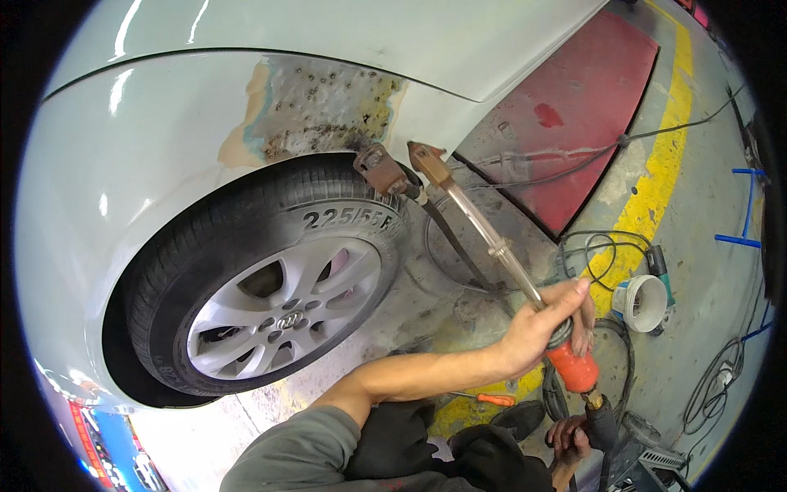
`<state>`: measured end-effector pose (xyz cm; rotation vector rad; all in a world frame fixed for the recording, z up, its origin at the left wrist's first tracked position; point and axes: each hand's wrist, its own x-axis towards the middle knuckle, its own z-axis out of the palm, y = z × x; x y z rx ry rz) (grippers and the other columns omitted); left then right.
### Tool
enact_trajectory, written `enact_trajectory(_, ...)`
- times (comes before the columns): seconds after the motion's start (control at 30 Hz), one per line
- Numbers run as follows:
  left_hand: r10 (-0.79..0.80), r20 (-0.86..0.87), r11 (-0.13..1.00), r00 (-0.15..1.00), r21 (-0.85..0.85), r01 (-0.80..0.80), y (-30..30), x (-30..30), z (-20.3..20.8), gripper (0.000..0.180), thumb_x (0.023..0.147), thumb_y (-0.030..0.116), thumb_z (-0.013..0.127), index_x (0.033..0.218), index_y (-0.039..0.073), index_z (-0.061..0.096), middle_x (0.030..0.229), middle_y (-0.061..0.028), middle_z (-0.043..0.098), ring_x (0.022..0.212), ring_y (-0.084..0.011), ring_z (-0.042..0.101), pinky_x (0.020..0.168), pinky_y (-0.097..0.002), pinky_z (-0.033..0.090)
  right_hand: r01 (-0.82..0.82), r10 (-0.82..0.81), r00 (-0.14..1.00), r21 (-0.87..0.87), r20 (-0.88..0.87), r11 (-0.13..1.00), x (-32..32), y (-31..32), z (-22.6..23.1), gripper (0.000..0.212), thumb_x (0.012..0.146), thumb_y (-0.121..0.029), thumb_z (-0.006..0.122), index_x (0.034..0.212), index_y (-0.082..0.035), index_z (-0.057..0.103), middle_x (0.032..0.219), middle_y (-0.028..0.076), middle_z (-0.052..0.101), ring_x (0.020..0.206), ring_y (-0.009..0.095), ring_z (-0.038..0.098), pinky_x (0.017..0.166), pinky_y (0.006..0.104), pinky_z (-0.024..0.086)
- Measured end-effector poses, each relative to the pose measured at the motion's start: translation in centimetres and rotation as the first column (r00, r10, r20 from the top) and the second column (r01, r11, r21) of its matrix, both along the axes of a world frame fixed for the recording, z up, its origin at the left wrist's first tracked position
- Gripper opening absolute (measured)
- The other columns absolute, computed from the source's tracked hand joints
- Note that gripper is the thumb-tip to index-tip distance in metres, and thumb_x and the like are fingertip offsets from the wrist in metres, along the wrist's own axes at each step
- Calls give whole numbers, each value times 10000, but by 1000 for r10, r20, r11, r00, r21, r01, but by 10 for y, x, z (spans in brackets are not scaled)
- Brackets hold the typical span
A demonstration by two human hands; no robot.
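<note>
My left hand (541,324) is closed around the rear of a long dent puller (479,221), where its metal shaft meets a red handle (576,367). The puller's brown, burnt-looking tip (428,161) points at the wheel arch, beside a clamp (379,170) on a black cable at the arch edge. My right hand (570,441) is lower, fingers curled against the black sleeve (602,424) behind the handle's brass fitting; part of that grip is hidden. Above the tyre (270,197), the white fender (164,148) has a sanded bare-metal patch (324,107) dotted with small dark marks.
An orange-handled screwdriver (495,400) lies on the floor by my shoe. To the right stand a white bucket (641,302) and a green power tool (661,279) among looped cables. A red panel (566,115) and a yellow floor stripe (666,156) lie beyond.
</note>
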<state>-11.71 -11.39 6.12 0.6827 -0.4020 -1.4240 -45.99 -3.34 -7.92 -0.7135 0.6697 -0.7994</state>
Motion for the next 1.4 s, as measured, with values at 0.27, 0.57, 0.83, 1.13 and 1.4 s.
enact_trajectory(0.27, 11, -24, 1000, 1000, -17, -12, -2, 21, 10, 508, 1138, 423, 469, 845, 24, 584, 608, -76, 574, 611, -190, 610, 679, -349, 540, -70, 72, 995, -27, 73, 997, 21, -12, -2, 324, 978, -354, 719, 964, -32, 691, 512, 13, 489, 434, 176, 529, 503, 409, 529)
enact_trajectory(0.57, 27, -41, 999, 999, 40, -25, -1, 26, 20, 523, 1130, 430, 486, 819, 21, 584, 622, -82, 581, 620, -191, 617, 677, -347, 542, -39, 41, 998, -45, 50, 998, 33, -13, 7, 326, 982, -363, 720, 964, -40, 688, 518, 7, 496, 451, 171, 546, 508, 407, 536)
enact_trajectory(0.83, 39, -25, 999, 999, -11, -39, -5, 28, 16, 490, 1135, 416, 481, 861, 21, 574, 604, -74, 579, 605, -188, 610, 667, -342, 542, -79, 79, 997, 0, 24, 997, 33, -18, 5, 328, 977, -364, 725, 936, -43, 672, 517, 4, 493, 429, 164, 520, 506, 395, 534)
enact_trajectory(1.13, 64, 16, 998, 998, 2, -64, -10, 22, 23, 451, 1154, 438, 401, 1050, 23, 544, 692, -66, 597, 727, -187, 629, 805, -370, 557, -24, 1, 982, 121, 187, 992, 27, -37, 27, 332, 986, -306, 659, 998, 13, 569, 514, 5, 477, 374, 158, 501, 387, 364, 494)
enact_trajectory(1.4, 69, -40, 995, 997, -64, -71, -14, 6, 32, 444, 1146, 454, 436, 1276, 41, 538, 958, -25, 600, 940, -116, 611, 886, -291, 505, -12, -125, 857, 261, 500, 965, 9, -67, 58, 380, 990, -317, 606, 1003, 44, 488, 559, 127, 575, 409, 246, 604, 321, 389, 532)
